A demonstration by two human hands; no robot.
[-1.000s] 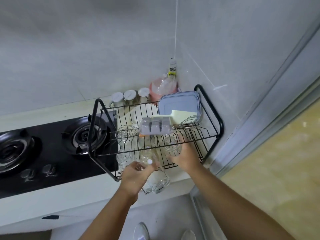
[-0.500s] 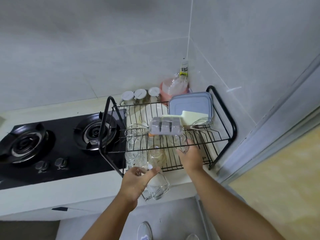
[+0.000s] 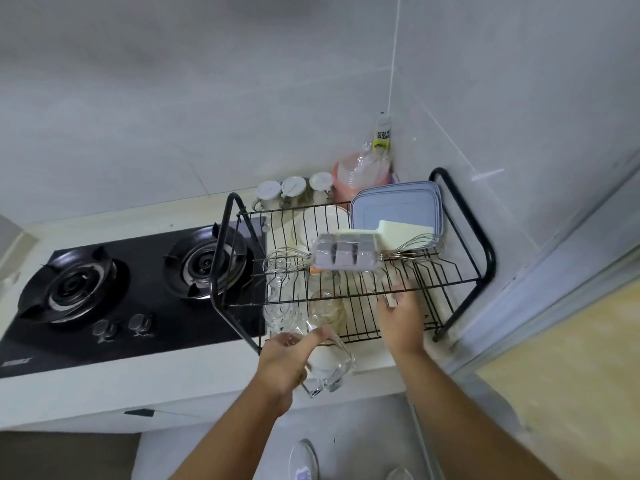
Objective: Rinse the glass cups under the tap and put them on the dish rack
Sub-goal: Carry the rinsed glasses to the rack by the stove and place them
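Fingers of left hand (image 3: 280, 367) grip a clear, tilted glass cup (image 3: 330, 370); right hand (image 3: 401, 322) hovers slack-fingered over rack (image 3: 486, 258).

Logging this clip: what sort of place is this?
Most likely a home kitchen: a two-burner gas stove is set into the counter, a black wire dish rack beside it holds a plastic lid, and the left hand holds a glass cup.

Tube (image 3: 382, 133), wall corner: dark print on label, illegible. Hob (image 3: 156, 341), front-left corner: white mark, illegible.
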